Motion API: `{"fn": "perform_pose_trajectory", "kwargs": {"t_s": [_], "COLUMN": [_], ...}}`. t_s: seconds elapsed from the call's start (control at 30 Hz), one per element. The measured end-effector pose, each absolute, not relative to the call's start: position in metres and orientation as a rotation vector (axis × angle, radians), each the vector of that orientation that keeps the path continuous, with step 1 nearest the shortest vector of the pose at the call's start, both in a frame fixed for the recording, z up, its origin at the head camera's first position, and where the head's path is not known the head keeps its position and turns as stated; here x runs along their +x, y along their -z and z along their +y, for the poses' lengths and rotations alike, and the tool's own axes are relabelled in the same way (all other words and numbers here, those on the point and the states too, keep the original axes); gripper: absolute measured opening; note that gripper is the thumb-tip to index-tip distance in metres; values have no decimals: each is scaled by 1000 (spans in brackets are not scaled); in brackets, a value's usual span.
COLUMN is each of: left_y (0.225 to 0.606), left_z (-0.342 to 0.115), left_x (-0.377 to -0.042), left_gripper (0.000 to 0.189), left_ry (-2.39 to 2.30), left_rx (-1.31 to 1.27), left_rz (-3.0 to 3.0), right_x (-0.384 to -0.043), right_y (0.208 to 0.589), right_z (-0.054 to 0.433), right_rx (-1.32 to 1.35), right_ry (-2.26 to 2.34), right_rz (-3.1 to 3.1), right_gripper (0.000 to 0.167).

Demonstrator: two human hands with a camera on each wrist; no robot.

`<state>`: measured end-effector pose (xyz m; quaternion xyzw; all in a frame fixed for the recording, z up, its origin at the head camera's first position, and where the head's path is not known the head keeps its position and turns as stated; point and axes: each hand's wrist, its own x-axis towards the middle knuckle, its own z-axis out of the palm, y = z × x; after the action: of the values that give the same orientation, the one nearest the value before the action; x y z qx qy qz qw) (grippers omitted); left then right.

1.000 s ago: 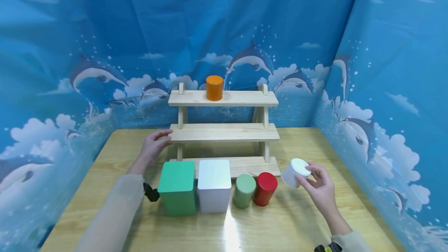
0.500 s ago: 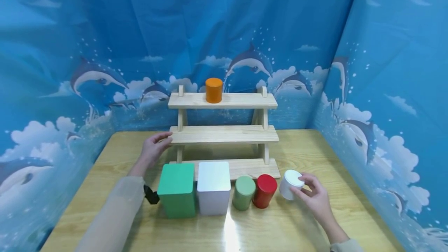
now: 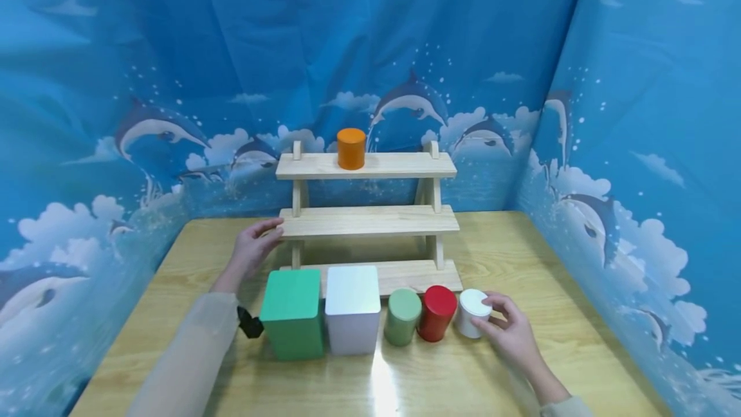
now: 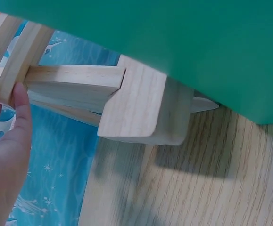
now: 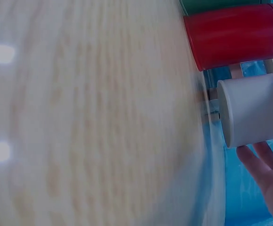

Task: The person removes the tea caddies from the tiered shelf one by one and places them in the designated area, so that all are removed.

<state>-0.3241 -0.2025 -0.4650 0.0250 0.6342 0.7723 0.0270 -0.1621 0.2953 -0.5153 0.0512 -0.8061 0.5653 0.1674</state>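
Observation:
My right hand holds a small white cylindrical tin near its lid, upright beside a red tin. In the right wrist view the fingers curl round the lid end of the white tin. My left hand is at the left end of the middle board on a three-tier wooden display stand. The left wrist view shows thumb and fingers pinching that board end. An orange tin stands on the top tier.
Left of the red tin, a light green tin, a white square box and a green square box line up before the stand on the wooden table. A blue dolphin-print curtain encloses the back and sides.
My right hand has moved left and down with the white tin, which went from tilted to upright and now sits close beside the red tin. The left hand stays in place.

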Motion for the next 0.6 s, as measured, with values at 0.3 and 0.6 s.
{"fn": "perform_pose_trajectory", "kwargs": {"t_s": [0.3,0.6], "left_y": [465,467], "left_z": [-201,-200], "left_x": [-324,-324], "left_gripper": [47,47], "left_ry": [-2383,-2417], "left_rx": [74,77], "left_rz": [1971,1951], "right_x": [-163,-161], "right_y": [525,527], "right_z": [297,302], "right_rx": [87,194], "right_ry": [-1632,-1636], "right_rz": [-2375,-2405], "right_gripper": [39,42]}}
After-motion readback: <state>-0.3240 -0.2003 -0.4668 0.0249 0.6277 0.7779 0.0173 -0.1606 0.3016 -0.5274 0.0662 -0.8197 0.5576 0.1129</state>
